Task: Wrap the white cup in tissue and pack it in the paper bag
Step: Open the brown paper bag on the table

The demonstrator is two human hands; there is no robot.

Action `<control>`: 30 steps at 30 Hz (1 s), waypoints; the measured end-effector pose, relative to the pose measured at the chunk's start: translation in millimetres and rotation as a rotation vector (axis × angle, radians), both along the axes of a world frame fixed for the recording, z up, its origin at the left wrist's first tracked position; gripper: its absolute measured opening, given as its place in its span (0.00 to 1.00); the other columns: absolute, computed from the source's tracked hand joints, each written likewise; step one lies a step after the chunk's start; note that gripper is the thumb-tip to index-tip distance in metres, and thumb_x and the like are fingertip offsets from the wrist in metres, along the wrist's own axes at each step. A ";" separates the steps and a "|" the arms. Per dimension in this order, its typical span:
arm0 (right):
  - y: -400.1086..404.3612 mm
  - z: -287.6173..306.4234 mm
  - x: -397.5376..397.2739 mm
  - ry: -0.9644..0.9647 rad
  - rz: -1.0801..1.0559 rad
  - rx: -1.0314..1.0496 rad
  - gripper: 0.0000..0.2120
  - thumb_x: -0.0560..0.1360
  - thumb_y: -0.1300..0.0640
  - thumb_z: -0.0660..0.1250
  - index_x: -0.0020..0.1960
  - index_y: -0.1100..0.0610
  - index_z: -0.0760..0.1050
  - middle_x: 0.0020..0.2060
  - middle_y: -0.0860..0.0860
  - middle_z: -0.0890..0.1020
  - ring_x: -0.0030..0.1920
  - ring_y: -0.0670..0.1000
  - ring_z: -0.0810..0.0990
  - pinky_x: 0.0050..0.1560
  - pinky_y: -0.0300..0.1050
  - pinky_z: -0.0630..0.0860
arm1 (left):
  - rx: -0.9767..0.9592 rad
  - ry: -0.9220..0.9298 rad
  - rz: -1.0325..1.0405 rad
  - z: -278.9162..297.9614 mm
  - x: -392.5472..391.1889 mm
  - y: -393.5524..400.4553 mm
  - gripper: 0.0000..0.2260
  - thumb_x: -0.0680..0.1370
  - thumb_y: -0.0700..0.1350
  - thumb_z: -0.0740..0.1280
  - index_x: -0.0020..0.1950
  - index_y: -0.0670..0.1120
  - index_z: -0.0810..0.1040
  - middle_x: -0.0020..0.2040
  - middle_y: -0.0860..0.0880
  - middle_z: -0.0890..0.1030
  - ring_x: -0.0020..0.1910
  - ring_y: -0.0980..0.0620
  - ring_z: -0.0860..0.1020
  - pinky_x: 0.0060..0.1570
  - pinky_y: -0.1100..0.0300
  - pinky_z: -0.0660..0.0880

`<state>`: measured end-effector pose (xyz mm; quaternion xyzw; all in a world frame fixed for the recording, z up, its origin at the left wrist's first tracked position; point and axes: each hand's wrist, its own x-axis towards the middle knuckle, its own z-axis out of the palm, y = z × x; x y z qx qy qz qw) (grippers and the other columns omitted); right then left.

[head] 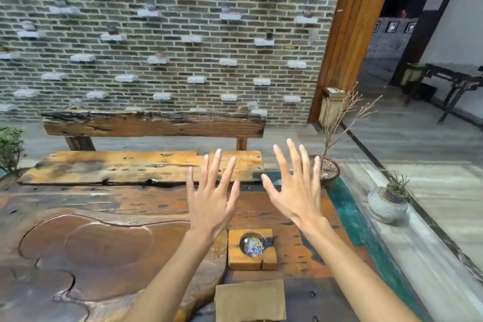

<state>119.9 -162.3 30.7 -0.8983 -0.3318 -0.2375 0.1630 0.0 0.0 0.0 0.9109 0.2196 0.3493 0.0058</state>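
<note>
My left hand and my right hand are raised side by side above the wooden table, fingers spread wide, backs toward me, holding nothing. A brown paper bag lies flat at the table's near edge, between my forearms. No white cup and no tissue are in view.
A square wooden ashtray with crumpled foil in its bowl sits just beyond the bag. A dark bowl with dry twigs and a grey pot with a plant stand at the right. A wooden bench faces the brick wall.
</note>
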 end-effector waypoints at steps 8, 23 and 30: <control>-11.0 -76.2 -24.5 0.112 -0.010 -0.120 0.34 0.77 0.34 0.53 0.80 0.44 0.50 0.81 0.50 0.50 0.81 0.56 0.49 0.76 0.66 0.49 | -0.110 0.156 0.013 -71.7 -26.4 -17.3 0.25 0.81 0.58 0.52 0.78 0.60 0.53 0.81 0.52 0.53 0.80 0.50 0.53 0.75 0.40 0.54; -57.1 -184.4 -92.1 0.405 0.012 -0.401 0.32 0.79 0.33 0.47 0.80 0.44 0.52 0.81 0.49 0.51 0.80 0.57 0.51 0.76 0.67 0.48 | -0.374 0.487 -0.003 -177.6 -99.1 -62.9 0.25 0.81 0.62 0.49 0.78 0.63 0.50 0.80 0.58 0.49 0.80 0.53 0.50 0.75 0.44 0.51; -76.4 -210.3 -123.3 0.544 0.017 -0.510 0.35 0.77 0.30 0.42 0.79 0.44 0.56 0.80 0.50 0.56 0.79 0.58 0.56 0.74 0.66 0.46 | -0.443 0.584 -0.053 -204.7 -126.6 -81.4 0.24 0.81 0.63 0.45 0.78 0.63 0.52 0.81 0.58 0.48 0.80 0.54 0.48 0.75 0.45 0.48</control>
